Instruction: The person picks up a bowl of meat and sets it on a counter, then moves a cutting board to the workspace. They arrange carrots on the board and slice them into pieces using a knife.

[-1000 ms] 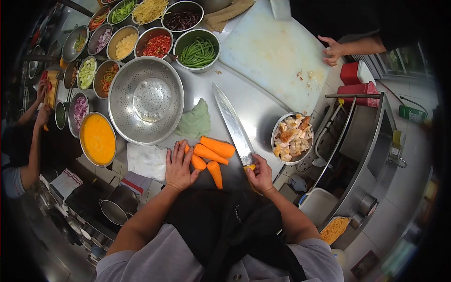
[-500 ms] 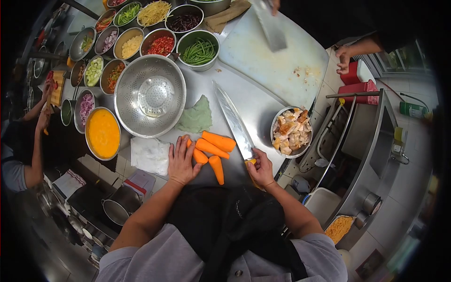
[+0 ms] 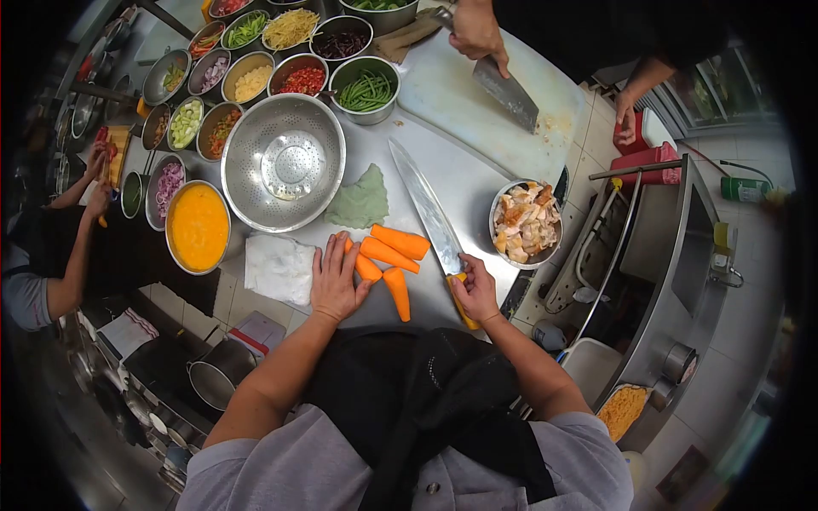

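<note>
My left hand point(image 3: 337, 285) lies flat with its fingers apart, its edge against the peeled carrots point(image 3: 394, 255), which sit close together on the steel table. My right hand point(image 3: 475, 288) grips the yellow handle of a large kitchen knife point(image 3: 426, 204). The knife rests on the tabletop, its blade pointing away from me, to the right of the carrots. A green cloth point(image 3: 358, 200) lies crumpled just beyond the carrots. Left of my left hand is a folded white cloth point(image 3: 278, 269).
A perforated steel colander point(image 3: 243, 166) stands beyond my left hand, beside a bowl of beaten egg point(image 3: 198, 226). Several bowls of cut vegetables line the back. A chopped-meat bowl point(image 3: 493, 232) stands right. Across the table, a co-worker's hand holds a cleaver point(image 3: 509, 95) over a white cutting board point(image 3: 443, 89).
The co-worker's cleaver has come down onto the cutting board, and the hand on it now shows. My view has shifted slightly. My hands stay by the carrots and on the knife.
</note>
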The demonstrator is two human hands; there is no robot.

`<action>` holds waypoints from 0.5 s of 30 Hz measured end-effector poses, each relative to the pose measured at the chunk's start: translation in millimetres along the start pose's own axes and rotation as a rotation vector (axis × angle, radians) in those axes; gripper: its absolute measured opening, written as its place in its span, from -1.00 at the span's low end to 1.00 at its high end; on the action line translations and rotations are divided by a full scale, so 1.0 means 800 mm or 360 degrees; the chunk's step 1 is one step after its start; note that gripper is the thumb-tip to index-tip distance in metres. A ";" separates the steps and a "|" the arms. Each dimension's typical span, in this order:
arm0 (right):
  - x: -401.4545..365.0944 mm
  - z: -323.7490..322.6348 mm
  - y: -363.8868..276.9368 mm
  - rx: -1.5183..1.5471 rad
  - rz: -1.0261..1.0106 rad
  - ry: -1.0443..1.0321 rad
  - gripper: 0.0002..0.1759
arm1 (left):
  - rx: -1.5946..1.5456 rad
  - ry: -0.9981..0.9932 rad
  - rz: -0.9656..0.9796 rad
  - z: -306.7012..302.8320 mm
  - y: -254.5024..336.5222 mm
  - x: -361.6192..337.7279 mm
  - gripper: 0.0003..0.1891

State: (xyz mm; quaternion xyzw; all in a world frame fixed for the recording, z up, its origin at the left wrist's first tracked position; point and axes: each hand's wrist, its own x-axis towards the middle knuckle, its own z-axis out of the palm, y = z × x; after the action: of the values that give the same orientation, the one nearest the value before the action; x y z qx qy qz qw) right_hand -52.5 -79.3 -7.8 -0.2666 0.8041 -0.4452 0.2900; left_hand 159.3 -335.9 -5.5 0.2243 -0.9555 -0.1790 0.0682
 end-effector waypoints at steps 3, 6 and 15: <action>0.001 0.000 0.000 -0.0008 -0.0048 0.0027 -0.40 | -0.0023 0.0025 0.0007 -0.001 0.001 0.000 -0.21; 0.001 0.001 -0.002 0.0043 -0.0042 0.0023 -0.41 | -0.0018 0.0039 -0.0006 -0.002 0.003 0.000 -0.21; 0.008 0.002 0.004 0.0241 -0.0041 0.0010 -0.51 | -0.0006 0.0088 0.0009 -0.009 0.009 -0.001 -0.24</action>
State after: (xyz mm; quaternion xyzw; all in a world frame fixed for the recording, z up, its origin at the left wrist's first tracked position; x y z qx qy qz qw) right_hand -56.4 -83.5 -13.0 -0.2527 0.7656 -0.5093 0.3012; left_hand 158.3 -331.9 3.5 0.2263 -0.9536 -0.1743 0.0954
